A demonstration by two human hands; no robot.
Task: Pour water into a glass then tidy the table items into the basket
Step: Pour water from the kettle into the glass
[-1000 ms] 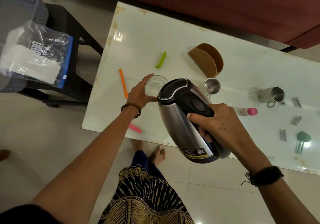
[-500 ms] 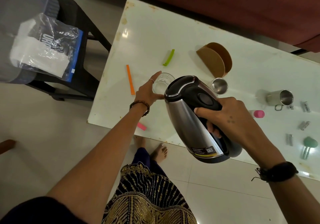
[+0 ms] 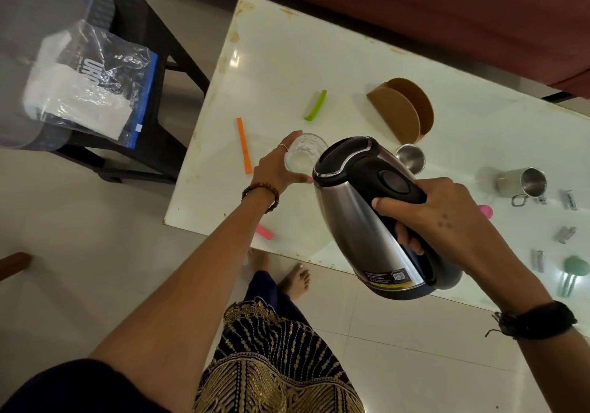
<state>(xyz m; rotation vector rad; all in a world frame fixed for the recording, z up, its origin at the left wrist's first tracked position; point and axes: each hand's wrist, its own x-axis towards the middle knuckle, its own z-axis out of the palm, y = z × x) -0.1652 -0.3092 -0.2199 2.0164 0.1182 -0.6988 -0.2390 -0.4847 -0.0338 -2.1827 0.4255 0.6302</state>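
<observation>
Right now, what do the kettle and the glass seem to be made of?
Kettle: brushed steel body, judging by its streaky highlights, with a black lid and handle, probably plastic. Glass: clear, the table showing through; glass or clear plastic, I cannot tell.

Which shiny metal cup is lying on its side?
The steel mug with the wire handle, far right, lies tipped over with its mouth sideways. The small steel cup beside the kettle stands upright.

Left hand (image 3: 277, 170) has a thin silver ring and a brown beaded wrist bracelet (image 3: 261, 195). Right hand (image 3: 437, 218) has small dot marks, plus a black woven wristband (image 3: 539, 320). Dark sleeve, navy gold-embroidered skirt (image 3: 274, 358), bare feet.
</observation>
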